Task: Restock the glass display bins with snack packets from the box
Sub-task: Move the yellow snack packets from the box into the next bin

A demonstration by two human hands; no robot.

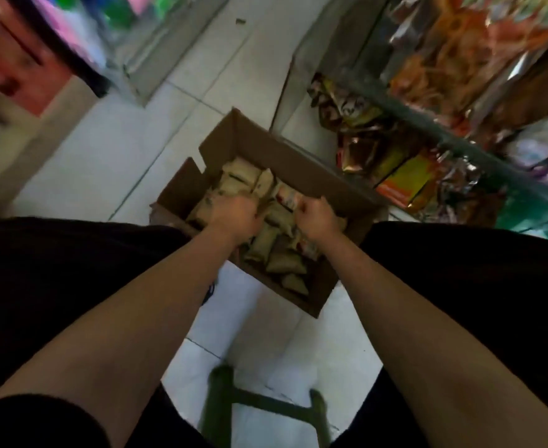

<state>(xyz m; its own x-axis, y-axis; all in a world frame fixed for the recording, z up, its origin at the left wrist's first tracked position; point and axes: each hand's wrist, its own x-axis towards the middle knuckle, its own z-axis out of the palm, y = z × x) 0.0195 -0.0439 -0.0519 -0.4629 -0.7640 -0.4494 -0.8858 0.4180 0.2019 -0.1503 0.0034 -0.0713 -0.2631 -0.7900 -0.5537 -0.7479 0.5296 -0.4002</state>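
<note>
A floor of pale tiles (98, 163) is seen from above, in a narrow shop aisle, with much of the view blurred. Nearest the camera, a green frame (259, 405) of bars, seemingly a stool, is seen on the tiles between two dark-clothed legs. Two bare forearms are stretched forward and down from the lower corners of the view.

Beyond them, an open cardboard box (298, 169) is set on the floor, its flaps raised at the far and left sides. It is filled with tan snack packets (268, 245), piled loosely, with a few red-and-white packets (287, 195) among them near the right side. Both hands are lowered into the box and kept apart, with packets lying between and below them. The left hand (234, 216) is placed over the left part of the pile, its fingers curled down among the tan packets; a grip on them appears to be taken, though the fingertips are hidden. The right hand (318, 215) is curled at the right part of the pile, just beside the red-and-white packets, and a packet seems to be pinched at its fingertips, though this is blurred.

Farther off, to the right of the box, glass display bins (454, 147) are ranged in tiers, and shiny packets in brown, gold, orange and green are seen packed behind the glass. To the far left, a tan and red counter (17, 101) is seen, blurred, with bright colours above it.
</note>
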